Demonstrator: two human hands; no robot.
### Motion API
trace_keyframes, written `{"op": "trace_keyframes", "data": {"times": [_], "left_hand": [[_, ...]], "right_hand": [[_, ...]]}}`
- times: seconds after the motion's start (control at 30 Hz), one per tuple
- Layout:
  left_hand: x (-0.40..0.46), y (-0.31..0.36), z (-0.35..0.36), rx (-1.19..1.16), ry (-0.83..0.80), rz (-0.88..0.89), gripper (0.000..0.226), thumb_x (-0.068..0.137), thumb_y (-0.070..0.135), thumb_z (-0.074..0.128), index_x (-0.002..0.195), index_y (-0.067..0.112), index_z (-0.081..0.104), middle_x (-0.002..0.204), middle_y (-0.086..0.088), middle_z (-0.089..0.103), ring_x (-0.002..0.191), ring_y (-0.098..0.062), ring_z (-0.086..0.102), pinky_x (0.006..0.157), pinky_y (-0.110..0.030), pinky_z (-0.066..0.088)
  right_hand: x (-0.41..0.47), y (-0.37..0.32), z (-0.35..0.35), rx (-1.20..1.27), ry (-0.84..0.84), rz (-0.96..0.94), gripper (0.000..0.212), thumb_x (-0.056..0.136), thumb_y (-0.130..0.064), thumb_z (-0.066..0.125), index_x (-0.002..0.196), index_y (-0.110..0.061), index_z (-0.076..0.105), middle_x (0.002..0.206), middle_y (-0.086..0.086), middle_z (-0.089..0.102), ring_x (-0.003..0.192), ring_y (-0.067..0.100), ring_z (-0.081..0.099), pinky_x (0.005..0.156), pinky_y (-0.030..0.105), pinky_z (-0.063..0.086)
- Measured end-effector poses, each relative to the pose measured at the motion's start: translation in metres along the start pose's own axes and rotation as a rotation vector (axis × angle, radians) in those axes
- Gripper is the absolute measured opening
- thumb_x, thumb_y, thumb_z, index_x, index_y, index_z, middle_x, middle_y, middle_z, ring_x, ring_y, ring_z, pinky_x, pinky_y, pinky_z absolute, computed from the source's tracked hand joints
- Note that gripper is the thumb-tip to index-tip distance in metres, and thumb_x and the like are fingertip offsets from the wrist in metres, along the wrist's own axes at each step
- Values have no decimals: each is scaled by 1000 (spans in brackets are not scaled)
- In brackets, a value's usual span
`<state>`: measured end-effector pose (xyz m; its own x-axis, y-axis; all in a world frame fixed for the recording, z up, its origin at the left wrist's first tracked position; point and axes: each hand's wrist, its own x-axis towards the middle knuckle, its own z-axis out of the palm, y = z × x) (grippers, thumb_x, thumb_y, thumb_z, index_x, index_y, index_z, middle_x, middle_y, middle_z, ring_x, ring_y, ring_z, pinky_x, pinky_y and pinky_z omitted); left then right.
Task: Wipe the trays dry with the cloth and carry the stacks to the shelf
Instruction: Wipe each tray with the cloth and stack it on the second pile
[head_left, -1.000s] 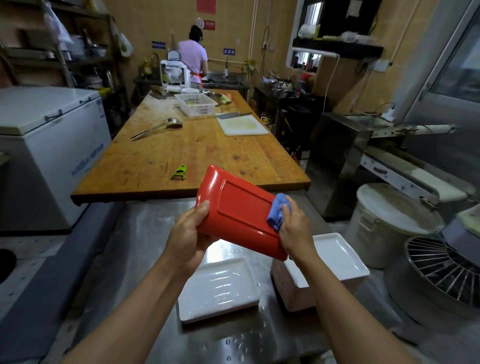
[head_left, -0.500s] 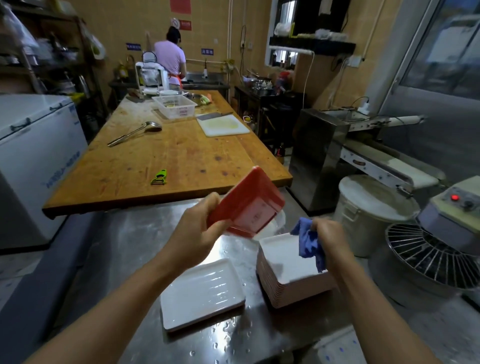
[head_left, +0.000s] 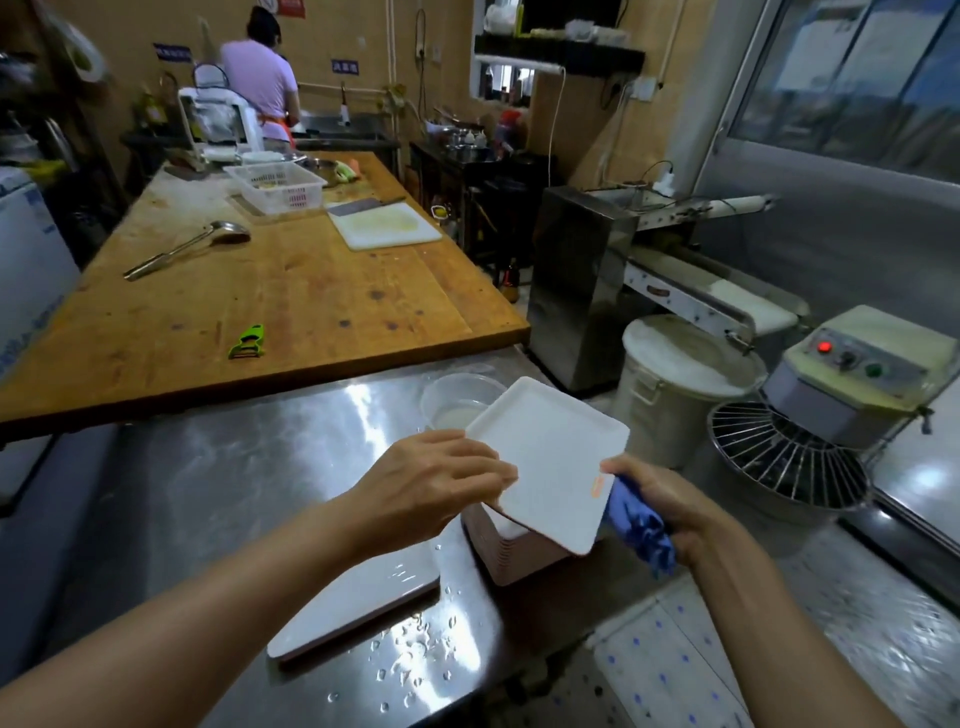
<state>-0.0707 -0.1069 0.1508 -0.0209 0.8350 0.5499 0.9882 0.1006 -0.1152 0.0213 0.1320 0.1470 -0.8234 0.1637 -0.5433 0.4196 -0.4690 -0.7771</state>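
lower centre of the frame, on the wet steel counter (head_left: 218, 499): white tray (head_left: 550, 462) held tilted above the stack of trays (head_left: 519, 551), its far corner raised, its near corner low over the stack's right side. left hand (head_left: 431, 483) grips the tray's left edge, thumb on top; the fingers underneath are hidden. right hand (head_left: 665, 499) is at the tray's lower right edge, fingers curled around the bunched blue cloth (head_left: 641, 525); whether they also pinch the tray rim cannot be told. key relation: the tray's long axis runs from upper left to lower right of the frame, skewed against the stack below, so it lies between the two hands, with the cloth just right of its near edge and not on its face. judgement: next wipe calls for the cloth to travel left and up across the face while the left hand steadies. another single tray (head_left: 358, 608) lies flat at lower left of the stack, droplets near it. clear bowl (head_left: 457, 400) sits just beyond the stack. shelf not identified.
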Motion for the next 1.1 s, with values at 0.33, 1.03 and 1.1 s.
{"op": "trace_keyframes", "data": {"times": [0.33,1.03,1.1], "left_hand": [[-39,-16,41,57,-147,-618,45,63,6,83,104,18,69,115,-1,68,103,-24,65,66,-36,55],[-117,-10,47,-45,-456,-992,26,92,27,55,118,29,56,132,10,53,123,-14,47,91,-38,47],[-120,-11,45,-61,-464,-1028,25,92,28,55,117,30,56,133,10,52,123,-16,48,91,-39,47]], "right_hand": [[39,33,-25,-341,432,-39,37,89,-9,51,53,-3,45,34,6,48,31,17,46,30,16,32],[77,60,-15,-503,660,-122,39,92,-29,56,106,7,59,103,25,64,84,30,60,79,38,48],[69,57,-3,-491,598,-168,36,90,-33,58,99,1,62,87,18,63,68,25,56,64,31,48]]}}
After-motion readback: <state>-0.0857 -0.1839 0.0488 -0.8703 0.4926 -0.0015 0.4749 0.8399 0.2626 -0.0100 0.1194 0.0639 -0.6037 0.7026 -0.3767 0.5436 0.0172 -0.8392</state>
